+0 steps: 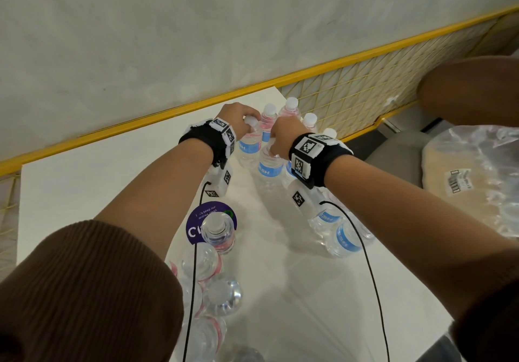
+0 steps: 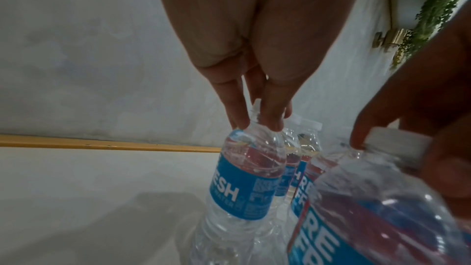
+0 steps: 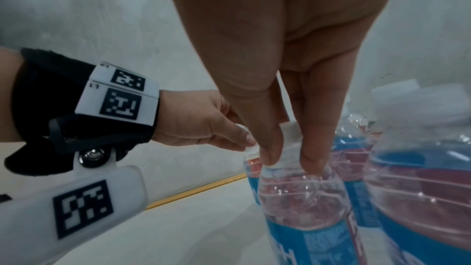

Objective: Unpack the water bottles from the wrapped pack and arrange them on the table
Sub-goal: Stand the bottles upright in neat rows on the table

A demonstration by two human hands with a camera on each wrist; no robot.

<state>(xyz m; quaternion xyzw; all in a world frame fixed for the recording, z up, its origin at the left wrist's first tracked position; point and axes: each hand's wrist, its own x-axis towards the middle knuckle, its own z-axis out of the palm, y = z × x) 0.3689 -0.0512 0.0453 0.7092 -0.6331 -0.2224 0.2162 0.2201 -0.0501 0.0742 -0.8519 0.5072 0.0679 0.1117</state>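
Note:
Both hands are at the far end of the white table [image 1: 84, 182], each on a clear bottle with a blue label. My left hand [image 1: 241, 121] [image 2: 257, 126] pinches the neck and cap of an upright bottle [image 1: 248, 148] [image 2: 244, 178]. Just to its right, my right hand [image 1: 283, 137] [image 3: 288, 156] pinches the white cap of another bottle [image 1: 269, 169] [image 3: 303, 198]. Several more bottles [image 1: 291, 106] stand behind them near the table's far corner. The clear wrap [image 1: 309, 319] lies near me with several bottles [image 1: 217, 231] still in it at the left.
A yellow-framed wire grid [image 1: 365, 86] and a pale wall run behind the table. Two bottles [image 1: 342, 238] stand under my right forearm. A crumpled plastic bag [image 1: 471, 182] sits off the table's right edge. A purple round sticker [image 1: 193, 221] is on the table.

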